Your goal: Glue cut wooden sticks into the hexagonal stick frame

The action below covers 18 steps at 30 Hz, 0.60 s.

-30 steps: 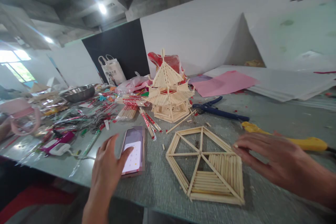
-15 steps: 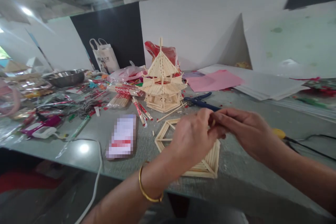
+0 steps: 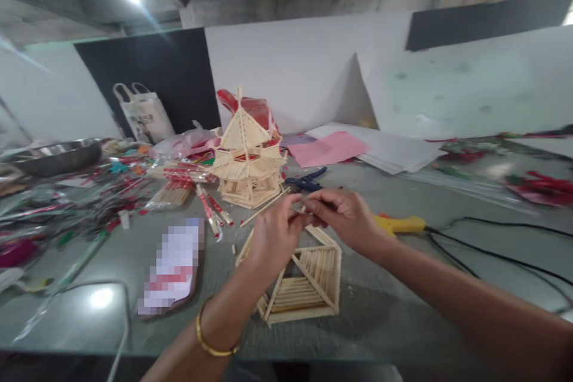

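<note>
1. Far left, back of the counter (image 3: 403,316): a metal bowl (image 3: 54,156), with a white tote bag (image 3: 144,112) standing against the dark wall panel behind it.
2. In front of the bowl is a loose mess of red-tipped wrappers (image 3: 134,188) and a bundle of plain sticks (image 3: 172,194). It is blurred, so no finer detail.
3. Near edge, left of you: a phone (image 3: 172,265) lies flat with its screen pixelated, and a pale cable (image 3: 122,334) runs off the counter edge beside it.
4. Centre back: a stick pagoda model (image 3: 246,161) stands upright, with a red plastic bag (image 3: 253,108) behind it and one loose stick (image 3: 264,208) leaning out from its base toward you.
5. Your left hand (image 3: 273,239), with a gold bangle (image 3: 210,343) on the wrist, is closed in a pinch, its fingertips meeting those of the right hand.
6. The hexagon stick frame (image 3: 308,286) lies flat on the counter just under both hands. Your left hand and wrist block its left and far parts.
7. Your right hand (image 3: 349,221) is also pinched shut. Anything held between the fingertips is too small to tell.
8. Behind the hands lies a blue-handled tool (image 3: 304,182); further back are a pink sheet (image 3: 329,148) and white sheets (image 3: 389,152).
9. Right of your right hand is a yellow tool (image 3: 398,225), near the frame, with black cables (image 3: 492,253) trailing right.
</note>
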### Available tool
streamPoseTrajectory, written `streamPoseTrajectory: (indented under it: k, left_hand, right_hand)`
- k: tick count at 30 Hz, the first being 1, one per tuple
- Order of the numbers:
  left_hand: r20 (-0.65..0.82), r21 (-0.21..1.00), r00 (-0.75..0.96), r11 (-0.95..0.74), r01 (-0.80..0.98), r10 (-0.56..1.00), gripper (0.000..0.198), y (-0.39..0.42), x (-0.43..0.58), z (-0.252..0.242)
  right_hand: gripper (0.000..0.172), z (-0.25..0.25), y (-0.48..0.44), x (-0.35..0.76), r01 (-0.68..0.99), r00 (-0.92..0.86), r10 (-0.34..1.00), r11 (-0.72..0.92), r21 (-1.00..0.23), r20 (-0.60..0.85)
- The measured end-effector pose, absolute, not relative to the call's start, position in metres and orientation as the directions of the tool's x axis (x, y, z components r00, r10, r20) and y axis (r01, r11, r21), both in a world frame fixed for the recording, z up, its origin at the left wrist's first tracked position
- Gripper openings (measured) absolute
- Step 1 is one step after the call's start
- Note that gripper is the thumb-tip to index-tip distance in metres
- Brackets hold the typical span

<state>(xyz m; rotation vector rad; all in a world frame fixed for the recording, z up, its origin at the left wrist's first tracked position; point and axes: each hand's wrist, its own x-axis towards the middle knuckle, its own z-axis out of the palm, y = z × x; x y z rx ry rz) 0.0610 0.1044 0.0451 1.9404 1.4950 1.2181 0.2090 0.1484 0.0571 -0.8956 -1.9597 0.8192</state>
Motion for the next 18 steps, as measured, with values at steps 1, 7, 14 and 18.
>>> streamPoseTrajectory:
  k: [1, 7, 14, 18]
  left_hand:
    - [0.376, 0.759, 0.051, -0.34, 0.555, 0.925, 0.034, 0.1035, 0.0609, 0.0445]
    - [0.334, 0.782, -0.001, -0.276, 0.559, 0.943, 0.04, 0.1029, 0.0612, 0.048]
    - [0.366, 0.752, 0.015, -0.305, 0.585, 0.93, 0.036, 0.1007, 0.0633, 0.0514]
    - [0.358, 0.771, 0.04, -0.32, 0.551, 0.933, 0.02, 0.1024, 0.0612, 0.0492]
  right_hand:
    - [0.03, 0.0559, 0.1488, 0.2106, 0.225, -0.421, 0.834, 0.478, -0.849, 0.357]
    - [0.029, 0.055, 0.151, 0.2152, -0.071, -0.424, 0.89, 0.152, -0.986, 0.168]
    - [0.028, 0.0503, 0.1458, 0.2139, 0.047, -0.452, 0.858, 0.297, -0.954, 0.245]
    - [0.029, 0.0513, 0.1465, 0.2146, 0.057, -0.451, 0.859, 0.298, -0.953, 0.242]
